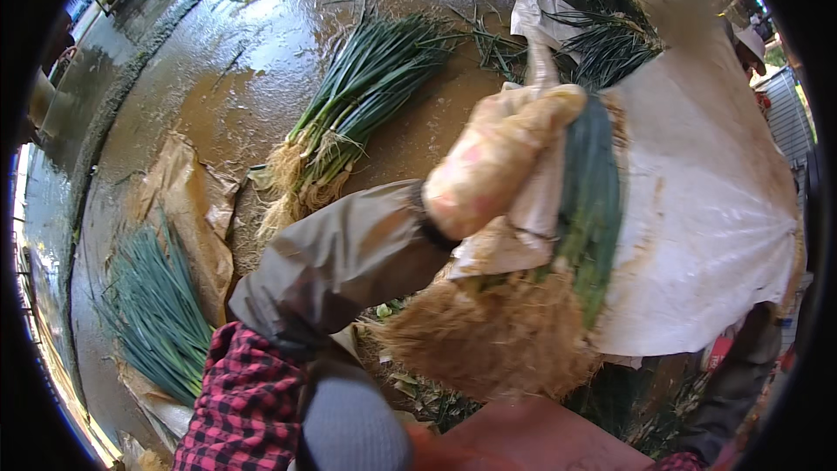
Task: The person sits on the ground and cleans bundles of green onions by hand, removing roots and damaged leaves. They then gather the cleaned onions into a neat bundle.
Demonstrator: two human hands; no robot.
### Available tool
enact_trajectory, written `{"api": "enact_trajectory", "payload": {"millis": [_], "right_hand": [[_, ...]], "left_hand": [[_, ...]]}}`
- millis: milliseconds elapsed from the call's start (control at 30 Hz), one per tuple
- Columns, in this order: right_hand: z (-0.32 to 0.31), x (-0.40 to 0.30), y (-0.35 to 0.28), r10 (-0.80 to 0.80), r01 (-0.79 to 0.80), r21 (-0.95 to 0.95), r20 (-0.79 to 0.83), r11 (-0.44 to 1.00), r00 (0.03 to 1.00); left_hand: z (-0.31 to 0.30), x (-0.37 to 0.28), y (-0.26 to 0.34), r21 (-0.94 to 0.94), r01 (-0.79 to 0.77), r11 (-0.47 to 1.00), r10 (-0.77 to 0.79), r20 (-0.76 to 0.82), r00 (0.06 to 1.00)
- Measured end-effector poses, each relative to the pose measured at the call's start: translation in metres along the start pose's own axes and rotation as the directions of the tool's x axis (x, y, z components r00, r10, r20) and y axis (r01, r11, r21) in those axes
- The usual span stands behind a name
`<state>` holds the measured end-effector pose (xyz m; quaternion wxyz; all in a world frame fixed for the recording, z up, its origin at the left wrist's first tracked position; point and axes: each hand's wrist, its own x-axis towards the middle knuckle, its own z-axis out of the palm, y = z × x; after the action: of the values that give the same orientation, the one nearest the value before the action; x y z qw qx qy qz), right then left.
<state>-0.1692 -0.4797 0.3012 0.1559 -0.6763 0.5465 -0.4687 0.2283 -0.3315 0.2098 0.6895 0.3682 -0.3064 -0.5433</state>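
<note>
My left hand (507, 157), in a stained pale glove, is shut on a gathered edge of a white woven plastic sheet (693, 209). Beneath it lies a large bundle of green onions (595, 203), its thick brown mat of roots (490, 333) turned towards me. Part of the sheet wraps over the stems, and its wide part spreads to the right of the leaves. My right arm reaches up at the lower right in a dark sleeve (732, 379). The right hand itself is hidden at the sheet's right edge, where creases run together.
Another green onion bundle (366, 104) lies on the wet floor (229, 98). More onions (157, 314) rest at left beside a brown plastic sheet (189, 196). Further bundles (608, 39) are at the upper right. A reddish flat surface (536, 438) is before me. A person's white hat (752, 42) shows at far right.
</note>
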Motion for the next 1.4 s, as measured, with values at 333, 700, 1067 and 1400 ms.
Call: {"api": "enact_trajectory", "payload": {"millis": [333,700,1067,1400], "right_hand": [[-0.179,0.048,0.224,-0.078,0.006,-0.396,-0.166,0.918,0.983],[-0.202,-0.136,0.366,0.604,-0.669,-0.207,-0.301,0.714,0.738],[0.01,-0.202,0.239,0.418,-0.3,-0.438,0.202,0.847,0.886],[0.169,-0.182,-0.016,0.181,-0.239,0.058,0.49,0.969,0.853]], "left_hand": [[0.044,0.009,-0.176,-0.247,0.196,0.949,-0.187,0.059,0.981],[-0.08,0.019,-0.252,0.217,0.566,0.795,-0.522,-0.228,0.822],[-0.102,-0.018,-0.201,0.518,0.636,0.572,-0.65,-0.186,0.737],[-0.386,-0.009,-0.104,0.795,0.448,0.409,0.345,-0.589,0.731]]}}
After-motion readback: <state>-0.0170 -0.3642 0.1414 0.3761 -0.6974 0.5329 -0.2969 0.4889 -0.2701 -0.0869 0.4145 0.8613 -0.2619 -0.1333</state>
